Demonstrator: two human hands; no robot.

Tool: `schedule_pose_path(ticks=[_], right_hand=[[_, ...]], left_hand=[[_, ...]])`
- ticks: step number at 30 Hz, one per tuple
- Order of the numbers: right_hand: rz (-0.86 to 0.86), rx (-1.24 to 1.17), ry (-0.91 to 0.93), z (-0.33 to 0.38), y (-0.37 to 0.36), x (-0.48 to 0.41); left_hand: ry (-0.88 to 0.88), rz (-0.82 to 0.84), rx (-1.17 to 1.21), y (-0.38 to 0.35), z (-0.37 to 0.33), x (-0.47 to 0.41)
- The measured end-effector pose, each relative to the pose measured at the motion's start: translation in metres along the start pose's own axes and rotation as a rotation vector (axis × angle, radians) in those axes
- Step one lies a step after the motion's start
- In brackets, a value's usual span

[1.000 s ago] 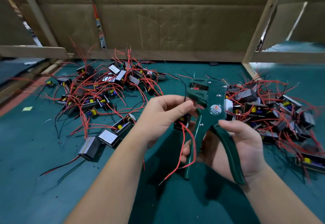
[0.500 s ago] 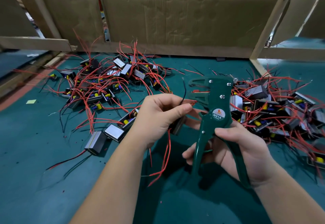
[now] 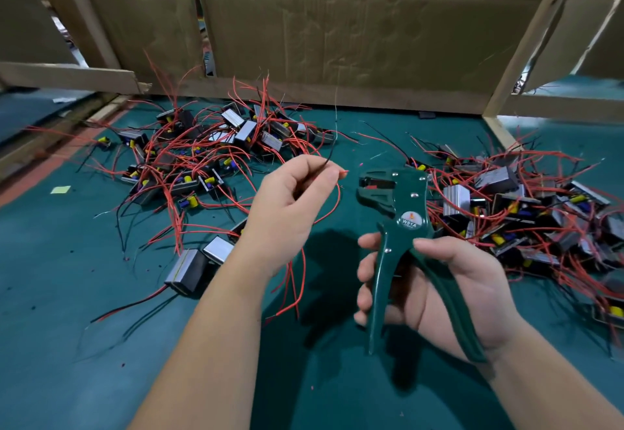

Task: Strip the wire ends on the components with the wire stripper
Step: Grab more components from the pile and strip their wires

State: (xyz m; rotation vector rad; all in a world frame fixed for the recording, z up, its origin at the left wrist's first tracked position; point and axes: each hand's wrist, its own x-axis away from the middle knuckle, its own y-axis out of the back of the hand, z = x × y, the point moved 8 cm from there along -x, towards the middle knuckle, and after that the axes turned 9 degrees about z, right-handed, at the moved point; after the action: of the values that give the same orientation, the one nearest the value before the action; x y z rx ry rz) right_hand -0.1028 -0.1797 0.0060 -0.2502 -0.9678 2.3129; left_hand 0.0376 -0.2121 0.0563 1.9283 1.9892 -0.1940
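Observation:
My right hand [image 3: 435,291] grips the two handles of a dark green wire stripper [image 3: 401,217], held upright with its jaws pointing left. My left hand [image 3: 290,206] pinches a red wire [image 3: 332,206] and a thin black wire [image 3: 332,149] between thumb and fingers; the red tip pokes out a short way left of the jaws, not touching them. More red wires hang below that hand. The component they belong to is hidden behind my left hand.
A pile of small boxed components [image 3: 202,159] with red and black wires lies at the left, another pile [image 3: 526,213] at the right, both on the green mat [image 3: 67,345]. Cardboard walls [image 3: 337,24] and wooden rails close the back. A yellow scrap [image 3: 60,189] lies far left.
My left hand has drawn away to the left from the stripper's jaws, so a gap now lies between the wire tip and the jaws. The stripper has dropped slightly.

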Motion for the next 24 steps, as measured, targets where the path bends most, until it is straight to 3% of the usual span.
schedule_pose_path(ticks=[5,11,24], right_hand=[[0.105,0.034,-0.036,-0.004,-0.008,0.001],[0.109,0.094,-0.027,-0.004,-0.007,0.001],[-0.111,0.275,-0.054,-0.002,0.009,0.004]], left_hand=[[-0.094,-0.044,-0.274,0.001,-0.006,0.002],[-0.177,-0.031,-0.376,-0.004,-0.012,0.002],[-0.116,-0.018,-0.279,0.000,-0.014,0.004]])
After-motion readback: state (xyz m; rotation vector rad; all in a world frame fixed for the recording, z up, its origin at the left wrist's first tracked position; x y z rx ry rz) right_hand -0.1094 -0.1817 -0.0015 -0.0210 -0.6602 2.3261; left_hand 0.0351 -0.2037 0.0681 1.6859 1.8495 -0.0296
